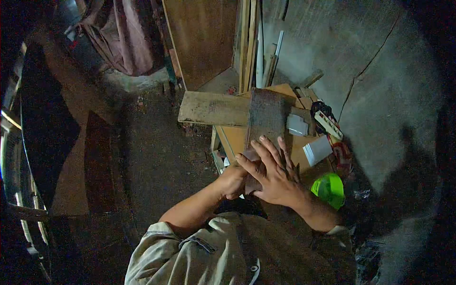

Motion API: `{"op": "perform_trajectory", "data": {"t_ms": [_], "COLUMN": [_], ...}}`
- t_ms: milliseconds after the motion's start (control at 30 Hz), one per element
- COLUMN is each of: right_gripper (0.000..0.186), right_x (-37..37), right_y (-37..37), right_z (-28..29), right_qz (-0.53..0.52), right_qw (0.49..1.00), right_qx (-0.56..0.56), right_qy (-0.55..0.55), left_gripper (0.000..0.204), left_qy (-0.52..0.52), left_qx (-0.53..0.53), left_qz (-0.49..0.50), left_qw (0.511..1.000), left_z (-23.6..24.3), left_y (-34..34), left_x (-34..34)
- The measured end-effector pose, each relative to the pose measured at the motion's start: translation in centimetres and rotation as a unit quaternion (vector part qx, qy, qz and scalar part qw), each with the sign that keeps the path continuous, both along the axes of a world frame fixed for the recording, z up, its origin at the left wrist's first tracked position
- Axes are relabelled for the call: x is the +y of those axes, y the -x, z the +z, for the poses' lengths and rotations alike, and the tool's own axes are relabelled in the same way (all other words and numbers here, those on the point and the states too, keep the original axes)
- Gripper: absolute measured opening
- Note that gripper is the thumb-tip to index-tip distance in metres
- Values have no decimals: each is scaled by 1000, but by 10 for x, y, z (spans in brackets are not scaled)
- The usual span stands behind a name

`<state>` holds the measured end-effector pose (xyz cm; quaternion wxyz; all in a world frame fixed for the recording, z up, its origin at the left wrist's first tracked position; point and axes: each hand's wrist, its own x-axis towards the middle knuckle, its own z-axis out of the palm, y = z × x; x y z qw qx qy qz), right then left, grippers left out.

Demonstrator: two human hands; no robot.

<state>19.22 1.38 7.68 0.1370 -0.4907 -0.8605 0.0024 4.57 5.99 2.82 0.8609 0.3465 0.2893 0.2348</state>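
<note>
A dark, flat wooden board [266, 111] runs away from my body over a lighter plank [213, 109]. Its near end lies under and between my hands. My left hand [232, 181] is closed round the board's left edge near that end. On the top face rests my right hand [274, 173], with its fingers spread and pointing away from me. My right thumb and palm hide part of the near end, so I cannot tell whether a small thing lies beneath them.
An orange-brown tabletop [229, 142] holds pale flat pieces [297, 124], a white stack [317, 150] and a white power strip [328, 125]. A bright green rounded object [328, 190] sits right of my forearm. A tall brown panel [202, 42] and upright strips stand behind, beside a cracked grey wall [361, 57].
</note>
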Motion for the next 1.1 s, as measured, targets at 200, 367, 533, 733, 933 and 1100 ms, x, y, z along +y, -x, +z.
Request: {"op": "perform_trajectory", "data": {"t_ms": [200,367,533,733,933,1100], "right_gripper": [94,96,85,32,18,14], "right_x": [2,1,-8,0,0,3], "right_y": [1,1,-5,-16,-15,-10], "right_z": [-3,-1,6,-19,-10,-12], "right_qz": [-2,-3,-113,-143,-212,-223], "right_qw": [1000,1000,927,845,797,763], "right_qx": [3,16,347,503,517,562], "right_qy": [5,8,88,114,232,227], "left_gripper": [49,47,37,32,33,36], "left_qy": [55,59,32,44,17,28], "left_qx": [-166,-122,-4,-71,-38,-32], "left_qz": [-5,-2,-9,-4,5,-6], "left_qw": [985,991,999,996,999,999], "left_z": [-24,-41,-12,-3,2,-2], "left_y": [-5,-2,0,4,3,3], "left_x": [2,8,6,0,-4,-3]}}
